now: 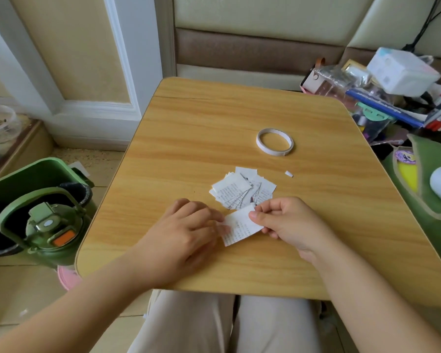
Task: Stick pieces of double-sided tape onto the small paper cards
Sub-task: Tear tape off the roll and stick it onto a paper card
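Observation:
A small printed paper card (pixel 239 229) lies near the front of the wooden table (pixel 214 123). My right hand (pixel 285 220) pinches its right edge between thumb and fingers. My left hand (pixel 186 230) rests palm down on the table, and its fingertips touch the card's left edge. Just behind the card sits a loose pile of several similar cards (pixel 242 189). A white roll of double-sided tape (pixel 275 142) lies flat further back. One tiny white tape scrap (pixel 288 173) lies to the right of the pile.
A green bin (pixel 23 184) with a green flask (pixel 51 230) in front stands on the floor to the left. At the right are cluttered boxes, books and pens (pixel 392 98) and a green pouch (pixel 433 179). My legs are under the table's front edge.

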Tool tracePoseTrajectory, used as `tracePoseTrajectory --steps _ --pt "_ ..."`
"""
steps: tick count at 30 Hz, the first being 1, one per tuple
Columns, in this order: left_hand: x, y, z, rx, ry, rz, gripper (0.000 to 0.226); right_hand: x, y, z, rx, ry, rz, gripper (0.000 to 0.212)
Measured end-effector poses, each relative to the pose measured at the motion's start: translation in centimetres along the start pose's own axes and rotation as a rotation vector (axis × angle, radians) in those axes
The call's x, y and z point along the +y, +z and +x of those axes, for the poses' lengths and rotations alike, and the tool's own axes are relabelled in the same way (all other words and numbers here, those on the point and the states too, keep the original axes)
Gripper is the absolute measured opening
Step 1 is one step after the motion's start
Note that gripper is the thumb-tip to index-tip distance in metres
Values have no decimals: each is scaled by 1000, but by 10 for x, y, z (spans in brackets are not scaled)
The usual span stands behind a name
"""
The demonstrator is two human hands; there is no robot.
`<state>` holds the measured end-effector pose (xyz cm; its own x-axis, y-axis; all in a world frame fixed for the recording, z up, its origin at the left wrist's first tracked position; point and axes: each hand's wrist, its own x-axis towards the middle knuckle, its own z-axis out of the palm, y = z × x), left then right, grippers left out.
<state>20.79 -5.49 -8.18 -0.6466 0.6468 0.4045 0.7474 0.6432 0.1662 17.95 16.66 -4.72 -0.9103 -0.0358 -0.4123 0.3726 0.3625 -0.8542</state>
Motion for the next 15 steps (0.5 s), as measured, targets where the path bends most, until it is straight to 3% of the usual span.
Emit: tracePoseTrajectory --steps 11,15 --pt "4 7 -5 -71 8 88 34 13 10 -6 163 -187 -272 11" --pt "5 6 -2 -84 25 125 36 19 6 -13 276 -566 -467 13"
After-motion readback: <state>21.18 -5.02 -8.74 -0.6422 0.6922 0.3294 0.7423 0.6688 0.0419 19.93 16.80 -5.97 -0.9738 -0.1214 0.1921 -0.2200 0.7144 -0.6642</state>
